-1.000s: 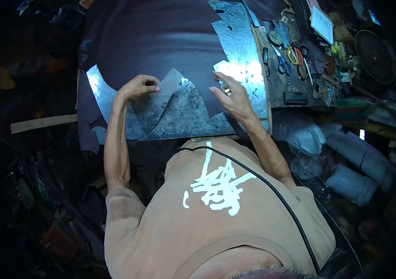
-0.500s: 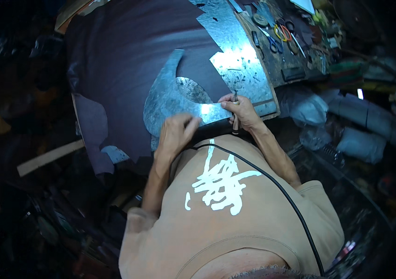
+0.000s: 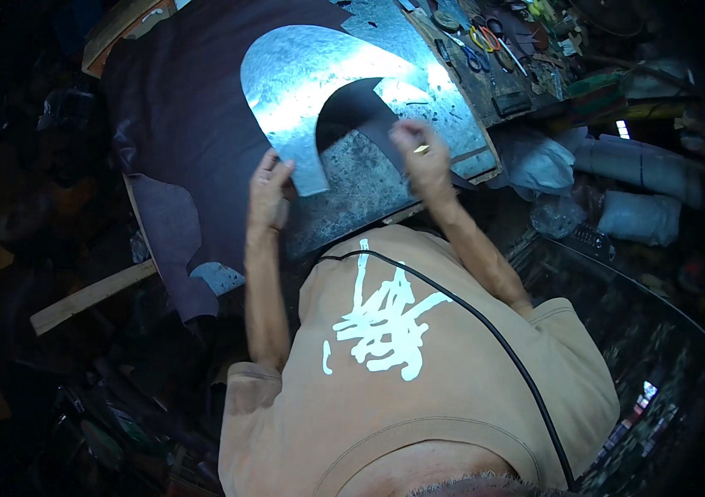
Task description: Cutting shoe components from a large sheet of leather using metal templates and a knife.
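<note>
My left hand grips one end of a curved, horseshoe-shaped sheet-metal template, thumb on top. The template shines brightly and lies or hovers over dark purple-brown leather; I cannot tell whether it touches. My right hand is raised near the template's open side, apart from it and smeared by motion. Its fingers are curled round a slim tool, of which only a brass-coloured glint shows. Below the template's opening, the bare grey metal worktop shows through a cut-out in the leather.
Scissors and other hand tools crowd a wooden side bench at the far right. Plastic-wrapped rolls lie to the right. A wooden strip juts out at the left, near a hanging leather flap. A black cable crosses my shirt.
The template has turned and swung up and away from me. My left hand has shifted left onto its end. My right hand has let go of it and risen slightly.
</note>
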The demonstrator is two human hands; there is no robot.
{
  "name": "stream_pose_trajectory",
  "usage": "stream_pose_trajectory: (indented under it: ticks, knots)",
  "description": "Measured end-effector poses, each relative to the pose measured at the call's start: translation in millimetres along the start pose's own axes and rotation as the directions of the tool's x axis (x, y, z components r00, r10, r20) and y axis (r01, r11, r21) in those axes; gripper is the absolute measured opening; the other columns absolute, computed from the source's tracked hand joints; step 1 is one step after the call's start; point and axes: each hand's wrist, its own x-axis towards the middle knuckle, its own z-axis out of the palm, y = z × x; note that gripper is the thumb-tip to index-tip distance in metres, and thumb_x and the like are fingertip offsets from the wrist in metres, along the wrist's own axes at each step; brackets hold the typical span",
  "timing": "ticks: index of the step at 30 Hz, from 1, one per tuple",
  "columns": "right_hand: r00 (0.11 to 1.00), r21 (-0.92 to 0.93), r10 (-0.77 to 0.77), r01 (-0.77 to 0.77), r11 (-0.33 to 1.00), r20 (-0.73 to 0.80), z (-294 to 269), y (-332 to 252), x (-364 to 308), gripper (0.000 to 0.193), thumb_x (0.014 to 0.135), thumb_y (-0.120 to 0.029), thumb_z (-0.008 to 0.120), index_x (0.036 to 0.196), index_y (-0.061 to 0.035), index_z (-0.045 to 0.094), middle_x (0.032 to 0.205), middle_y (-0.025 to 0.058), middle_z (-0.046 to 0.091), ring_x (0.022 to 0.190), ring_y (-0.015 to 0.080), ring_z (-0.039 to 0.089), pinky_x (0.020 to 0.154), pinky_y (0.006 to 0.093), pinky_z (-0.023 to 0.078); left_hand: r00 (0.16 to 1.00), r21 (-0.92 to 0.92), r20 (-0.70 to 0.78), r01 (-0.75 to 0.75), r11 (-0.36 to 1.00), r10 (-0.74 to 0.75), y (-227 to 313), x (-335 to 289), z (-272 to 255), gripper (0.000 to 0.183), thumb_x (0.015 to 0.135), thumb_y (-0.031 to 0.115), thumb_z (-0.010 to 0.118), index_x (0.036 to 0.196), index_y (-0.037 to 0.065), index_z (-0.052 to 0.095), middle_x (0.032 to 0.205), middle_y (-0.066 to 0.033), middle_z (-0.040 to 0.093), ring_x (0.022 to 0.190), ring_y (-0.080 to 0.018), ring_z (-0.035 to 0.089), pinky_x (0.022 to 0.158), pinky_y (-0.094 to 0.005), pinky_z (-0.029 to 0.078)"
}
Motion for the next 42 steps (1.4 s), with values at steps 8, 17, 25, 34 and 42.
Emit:
stream_pose_trajectory:
  ticks: [8, 17, 25, 34, 42]
  knots:
    - [0.93, -0.13, 0.338, -0.321, 0.938, 0.141, -29.1, 51.1, 48.3, 0.046, 0.083, -0.023, 0.07, 0.12, 0.0018, 0.059, 0.082, 0.0094, 0.065, 0.072, 0.016, 0.061, 0.065, 0.0298, 0.049, 0.957, 0.273, 0.113, 0.229, 0.934, -0.267, 27.5, 53.1, -83.3, 0.046, 0.092, 0.008, 0.059, 0.135, 0.0, 0.047, 0.101, -0.0052, 0.066, 0.083, -0.01, 0.065, 0.074, -0.0246, 0.055]
    - [0.978, -0.57, 0.158, -0.052, 0.82, 0.138, -8.6, 90.3, 41.5, 0.047, 0.083, -0.026, 0.066, 0.127, -0.0114, 0.058, 0.099, 0.0216, 0.068, 0.094, 0.0394, 0.065, 0.081, 0.0463, 0.05, 0.986, 0.966, -0.08, 0.04, 0.256, 0.148, 16.5, 57.1, -54.2, 0.046, 0.084, 0.016, 0.068, 0.126, -0.001, 0.058, 0.099, -0.0148, 0.066, 0.078, -0.0257, 0.065, 0.068, -0.0368, 0.051]
    - [0.956, -0.597, 0.242, -0.099, 0.796, 0.163, -9.9, 81.0, 38.1, 0.049, 0.085, -0.027, 0.065, 0.13, -0.0105, 0.056, 0.115, 0.0229, 0.064, 0.106, 0.041, 0.061, 0.089, 0.0439, 0.049, 0.85, 0.983, 0.134, -0.048, -0.179, 0.51, -47.4, -21.4, -37.9, 0.047, 0.089, 0.027, 0.064, 0.129, 0.003, 0.055, 0.133, -0.0228, 0.052, 0.129, -0.0427, 0.042, 0.106, -0.0513, 0.032]
    - [0.892, -0.582, 0.368, -0.158, 0.797, 0.263, -21.7, 65.0, 58.8, 0.049, 0.085, -0.025, 0.063, 0.13, -0.0072, 0.056, 0.102, 0.0278, 0.066, 0.096, 0.0434, 0.064, 0.084, 0.048, 0.05, 0.821, 0.988, -0.049, 0.122, -0.092, 0.569, -63.6, -23.8, -25.3, 0.03, 0.095, 0.022, 0.057, 0.119, 0.008, 0.066, 0.135, -0.0117, 0.056, 0.134, -0.0389, 0.039, 0.11, -0.053, 0.026]
    - [0.872, -0.592, 0.355, -0.098, 0.8, 0.336, -24.1, 66.1, 67.1, 0.049, 0.086, -0.025, 0.062, 0.13, -0.0076, 0.056, 0.097, 0.0286, 0.066, 0.094, 0.0439, 0.064, 0.083, 0.0482, 0.051, 0.787, 0.983, -0.079, 0.162, -0.081, 0.612, -68.2, -23.5, -23.8, 0.024, 0.094, 0.02, 0.057, 0.113, 0.009, 0.069, 0.131, -0.0096, 0.059, 0.131, -0.0378, 0.043, 0.11, -0.0531, 0.027]
